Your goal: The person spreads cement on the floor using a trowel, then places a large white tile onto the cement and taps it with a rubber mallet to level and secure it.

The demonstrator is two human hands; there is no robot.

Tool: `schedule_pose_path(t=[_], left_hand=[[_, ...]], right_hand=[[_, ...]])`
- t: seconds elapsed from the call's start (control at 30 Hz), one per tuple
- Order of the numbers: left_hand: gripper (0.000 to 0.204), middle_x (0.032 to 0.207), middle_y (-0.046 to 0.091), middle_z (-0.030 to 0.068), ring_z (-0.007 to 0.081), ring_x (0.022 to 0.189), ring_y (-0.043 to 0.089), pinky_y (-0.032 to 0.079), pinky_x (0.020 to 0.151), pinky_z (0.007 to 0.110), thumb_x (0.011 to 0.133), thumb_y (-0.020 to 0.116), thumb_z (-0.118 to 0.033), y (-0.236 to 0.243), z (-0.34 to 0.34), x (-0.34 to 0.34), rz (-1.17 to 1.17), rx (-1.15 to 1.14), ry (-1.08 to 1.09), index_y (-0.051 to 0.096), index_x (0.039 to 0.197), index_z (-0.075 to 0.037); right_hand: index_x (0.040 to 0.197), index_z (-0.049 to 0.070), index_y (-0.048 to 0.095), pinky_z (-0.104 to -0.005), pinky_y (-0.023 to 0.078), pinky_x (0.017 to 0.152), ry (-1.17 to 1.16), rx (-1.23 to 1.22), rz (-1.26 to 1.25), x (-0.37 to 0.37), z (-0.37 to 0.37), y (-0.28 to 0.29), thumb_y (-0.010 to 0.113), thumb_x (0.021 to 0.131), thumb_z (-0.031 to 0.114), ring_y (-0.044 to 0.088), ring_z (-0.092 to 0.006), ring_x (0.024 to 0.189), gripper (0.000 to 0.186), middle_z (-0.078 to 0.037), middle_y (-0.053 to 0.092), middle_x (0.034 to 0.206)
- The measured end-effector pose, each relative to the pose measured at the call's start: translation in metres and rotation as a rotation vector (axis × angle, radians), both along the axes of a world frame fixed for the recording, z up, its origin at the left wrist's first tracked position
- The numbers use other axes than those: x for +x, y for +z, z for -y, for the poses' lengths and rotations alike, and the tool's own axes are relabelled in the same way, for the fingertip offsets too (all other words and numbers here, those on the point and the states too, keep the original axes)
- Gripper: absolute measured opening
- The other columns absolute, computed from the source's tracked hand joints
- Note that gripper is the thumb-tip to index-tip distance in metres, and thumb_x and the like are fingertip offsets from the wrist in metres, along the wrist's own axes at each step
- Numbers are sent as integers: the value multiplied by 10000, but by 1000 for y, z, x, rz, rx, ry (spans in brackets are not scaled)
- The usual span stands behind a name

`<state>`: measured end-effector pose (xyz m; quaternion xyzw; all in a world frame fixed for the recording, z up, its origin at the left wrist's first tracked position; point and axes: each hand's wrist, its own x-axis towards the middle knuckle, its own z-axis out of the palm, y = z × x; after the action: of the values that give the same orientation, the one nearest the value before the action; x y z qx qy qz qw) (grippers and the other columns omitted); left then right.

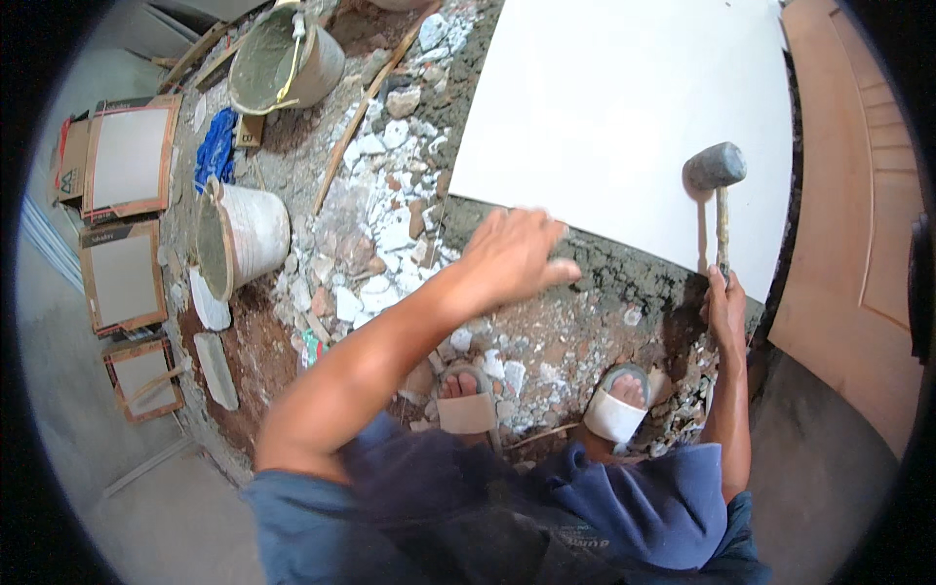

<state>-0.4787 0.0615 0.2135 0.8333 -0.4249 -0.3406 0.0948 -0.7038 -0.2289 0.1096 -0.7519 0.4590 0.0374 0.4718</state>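
Note:
A large white floor tile (604,117) lies on a bed of wet grey mortar (634,263) that shows along its near edge. My right hand (723,304) is wrapped round the wooden handle of a rubber mallet (717,166). The mallet's dark grey head is over the right part of the tile, with a shadow beside it. My left hand (517,252) hovers by the tile's near left corner, slightly blurred, thumb apart from the fingers and nothing in it. Whether its fingertips touch the tile, I cannot tell.
Two mortar buckets (258,229) (327,73) stand on the left among white rubble (390,229). A wooden strip (356,127) crosses the rubble. Boxed tiles (127,278) lean against the left wall. A wooden door (853,185) borders the right side. My sandalled feet are below the mortar.

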Motion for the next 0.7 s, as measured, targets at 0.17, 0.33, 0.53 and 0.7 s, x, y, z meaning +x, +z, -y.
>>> schedule_pose_path(t=[0.17,0.33,0.53,0.7], left_hand=[[991,1537,282,236,365,1447,229,185,1161,533,773,675,-618,-81,65,60,326,22,288,310,1491,-40],[1117,1576,213,212,349,1475,163,112,1186,524,696,709,-680,-91,79,80,341,173,266,262,1516,-66],[1124,1573,241,188,323,1472,195,122,1167,573,670,717,-691,-98,77,83,378,150,279,278,1516,-95],[1130,1562,245,223,350,1471,182,61,1143,637,648,738,-667,-101,73,85,347,67,304,300,1507,-76]], right_hand=[[991,-20,566,-326,438,533,31,-3,-84,-1,5,7,504,977,457,524,-144,564,480,-47,511,644],[1063,-22,564,-378,469,638,138,-186,-80,7,2,13,501,989,405,577,-213,660,438,-120,593,708],[1164,0,546,-376,486,671,179,-289,124,43,-25,31,512,1001,323,592,-221,683,364,-136,616,765],[1182,19,521,-370,482,620,340,-379,74,64,-48,32,531,997,247,593,-237,644,293,-144,593,725]])
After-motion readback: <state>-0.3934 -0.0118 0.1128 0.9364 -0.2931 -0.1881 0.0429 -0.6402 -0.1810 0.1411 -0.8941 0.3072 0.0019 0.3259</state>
